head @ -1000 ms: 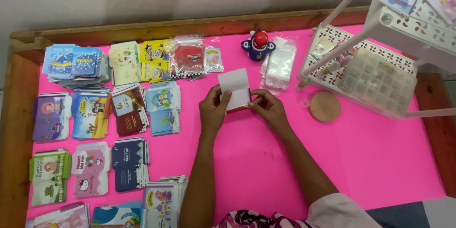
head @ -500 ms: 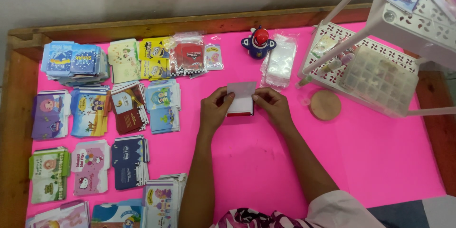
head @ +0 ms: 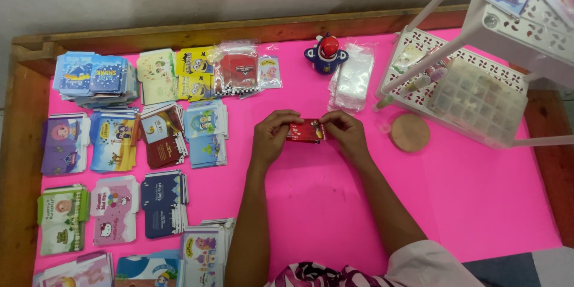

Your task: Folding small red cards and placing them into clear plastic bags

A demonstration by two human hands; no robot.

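Red envelope (head: 305,131) sits mid-table, pinched at its ends between left hand (head: 270,137) and right hand (head: 345,134). Step in hand appears to be folding; next requires firm pressing along the crease.

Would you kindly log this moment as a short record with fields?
surface: pink table top in a wooden frame
left hand: grips the left end of the small red packet
right hand: grips the packet's right end
left side: stacks of printed envelopes in rows
behind the hands: toy plane, clear plastic sleeves
right side: white rack, round wooden disc
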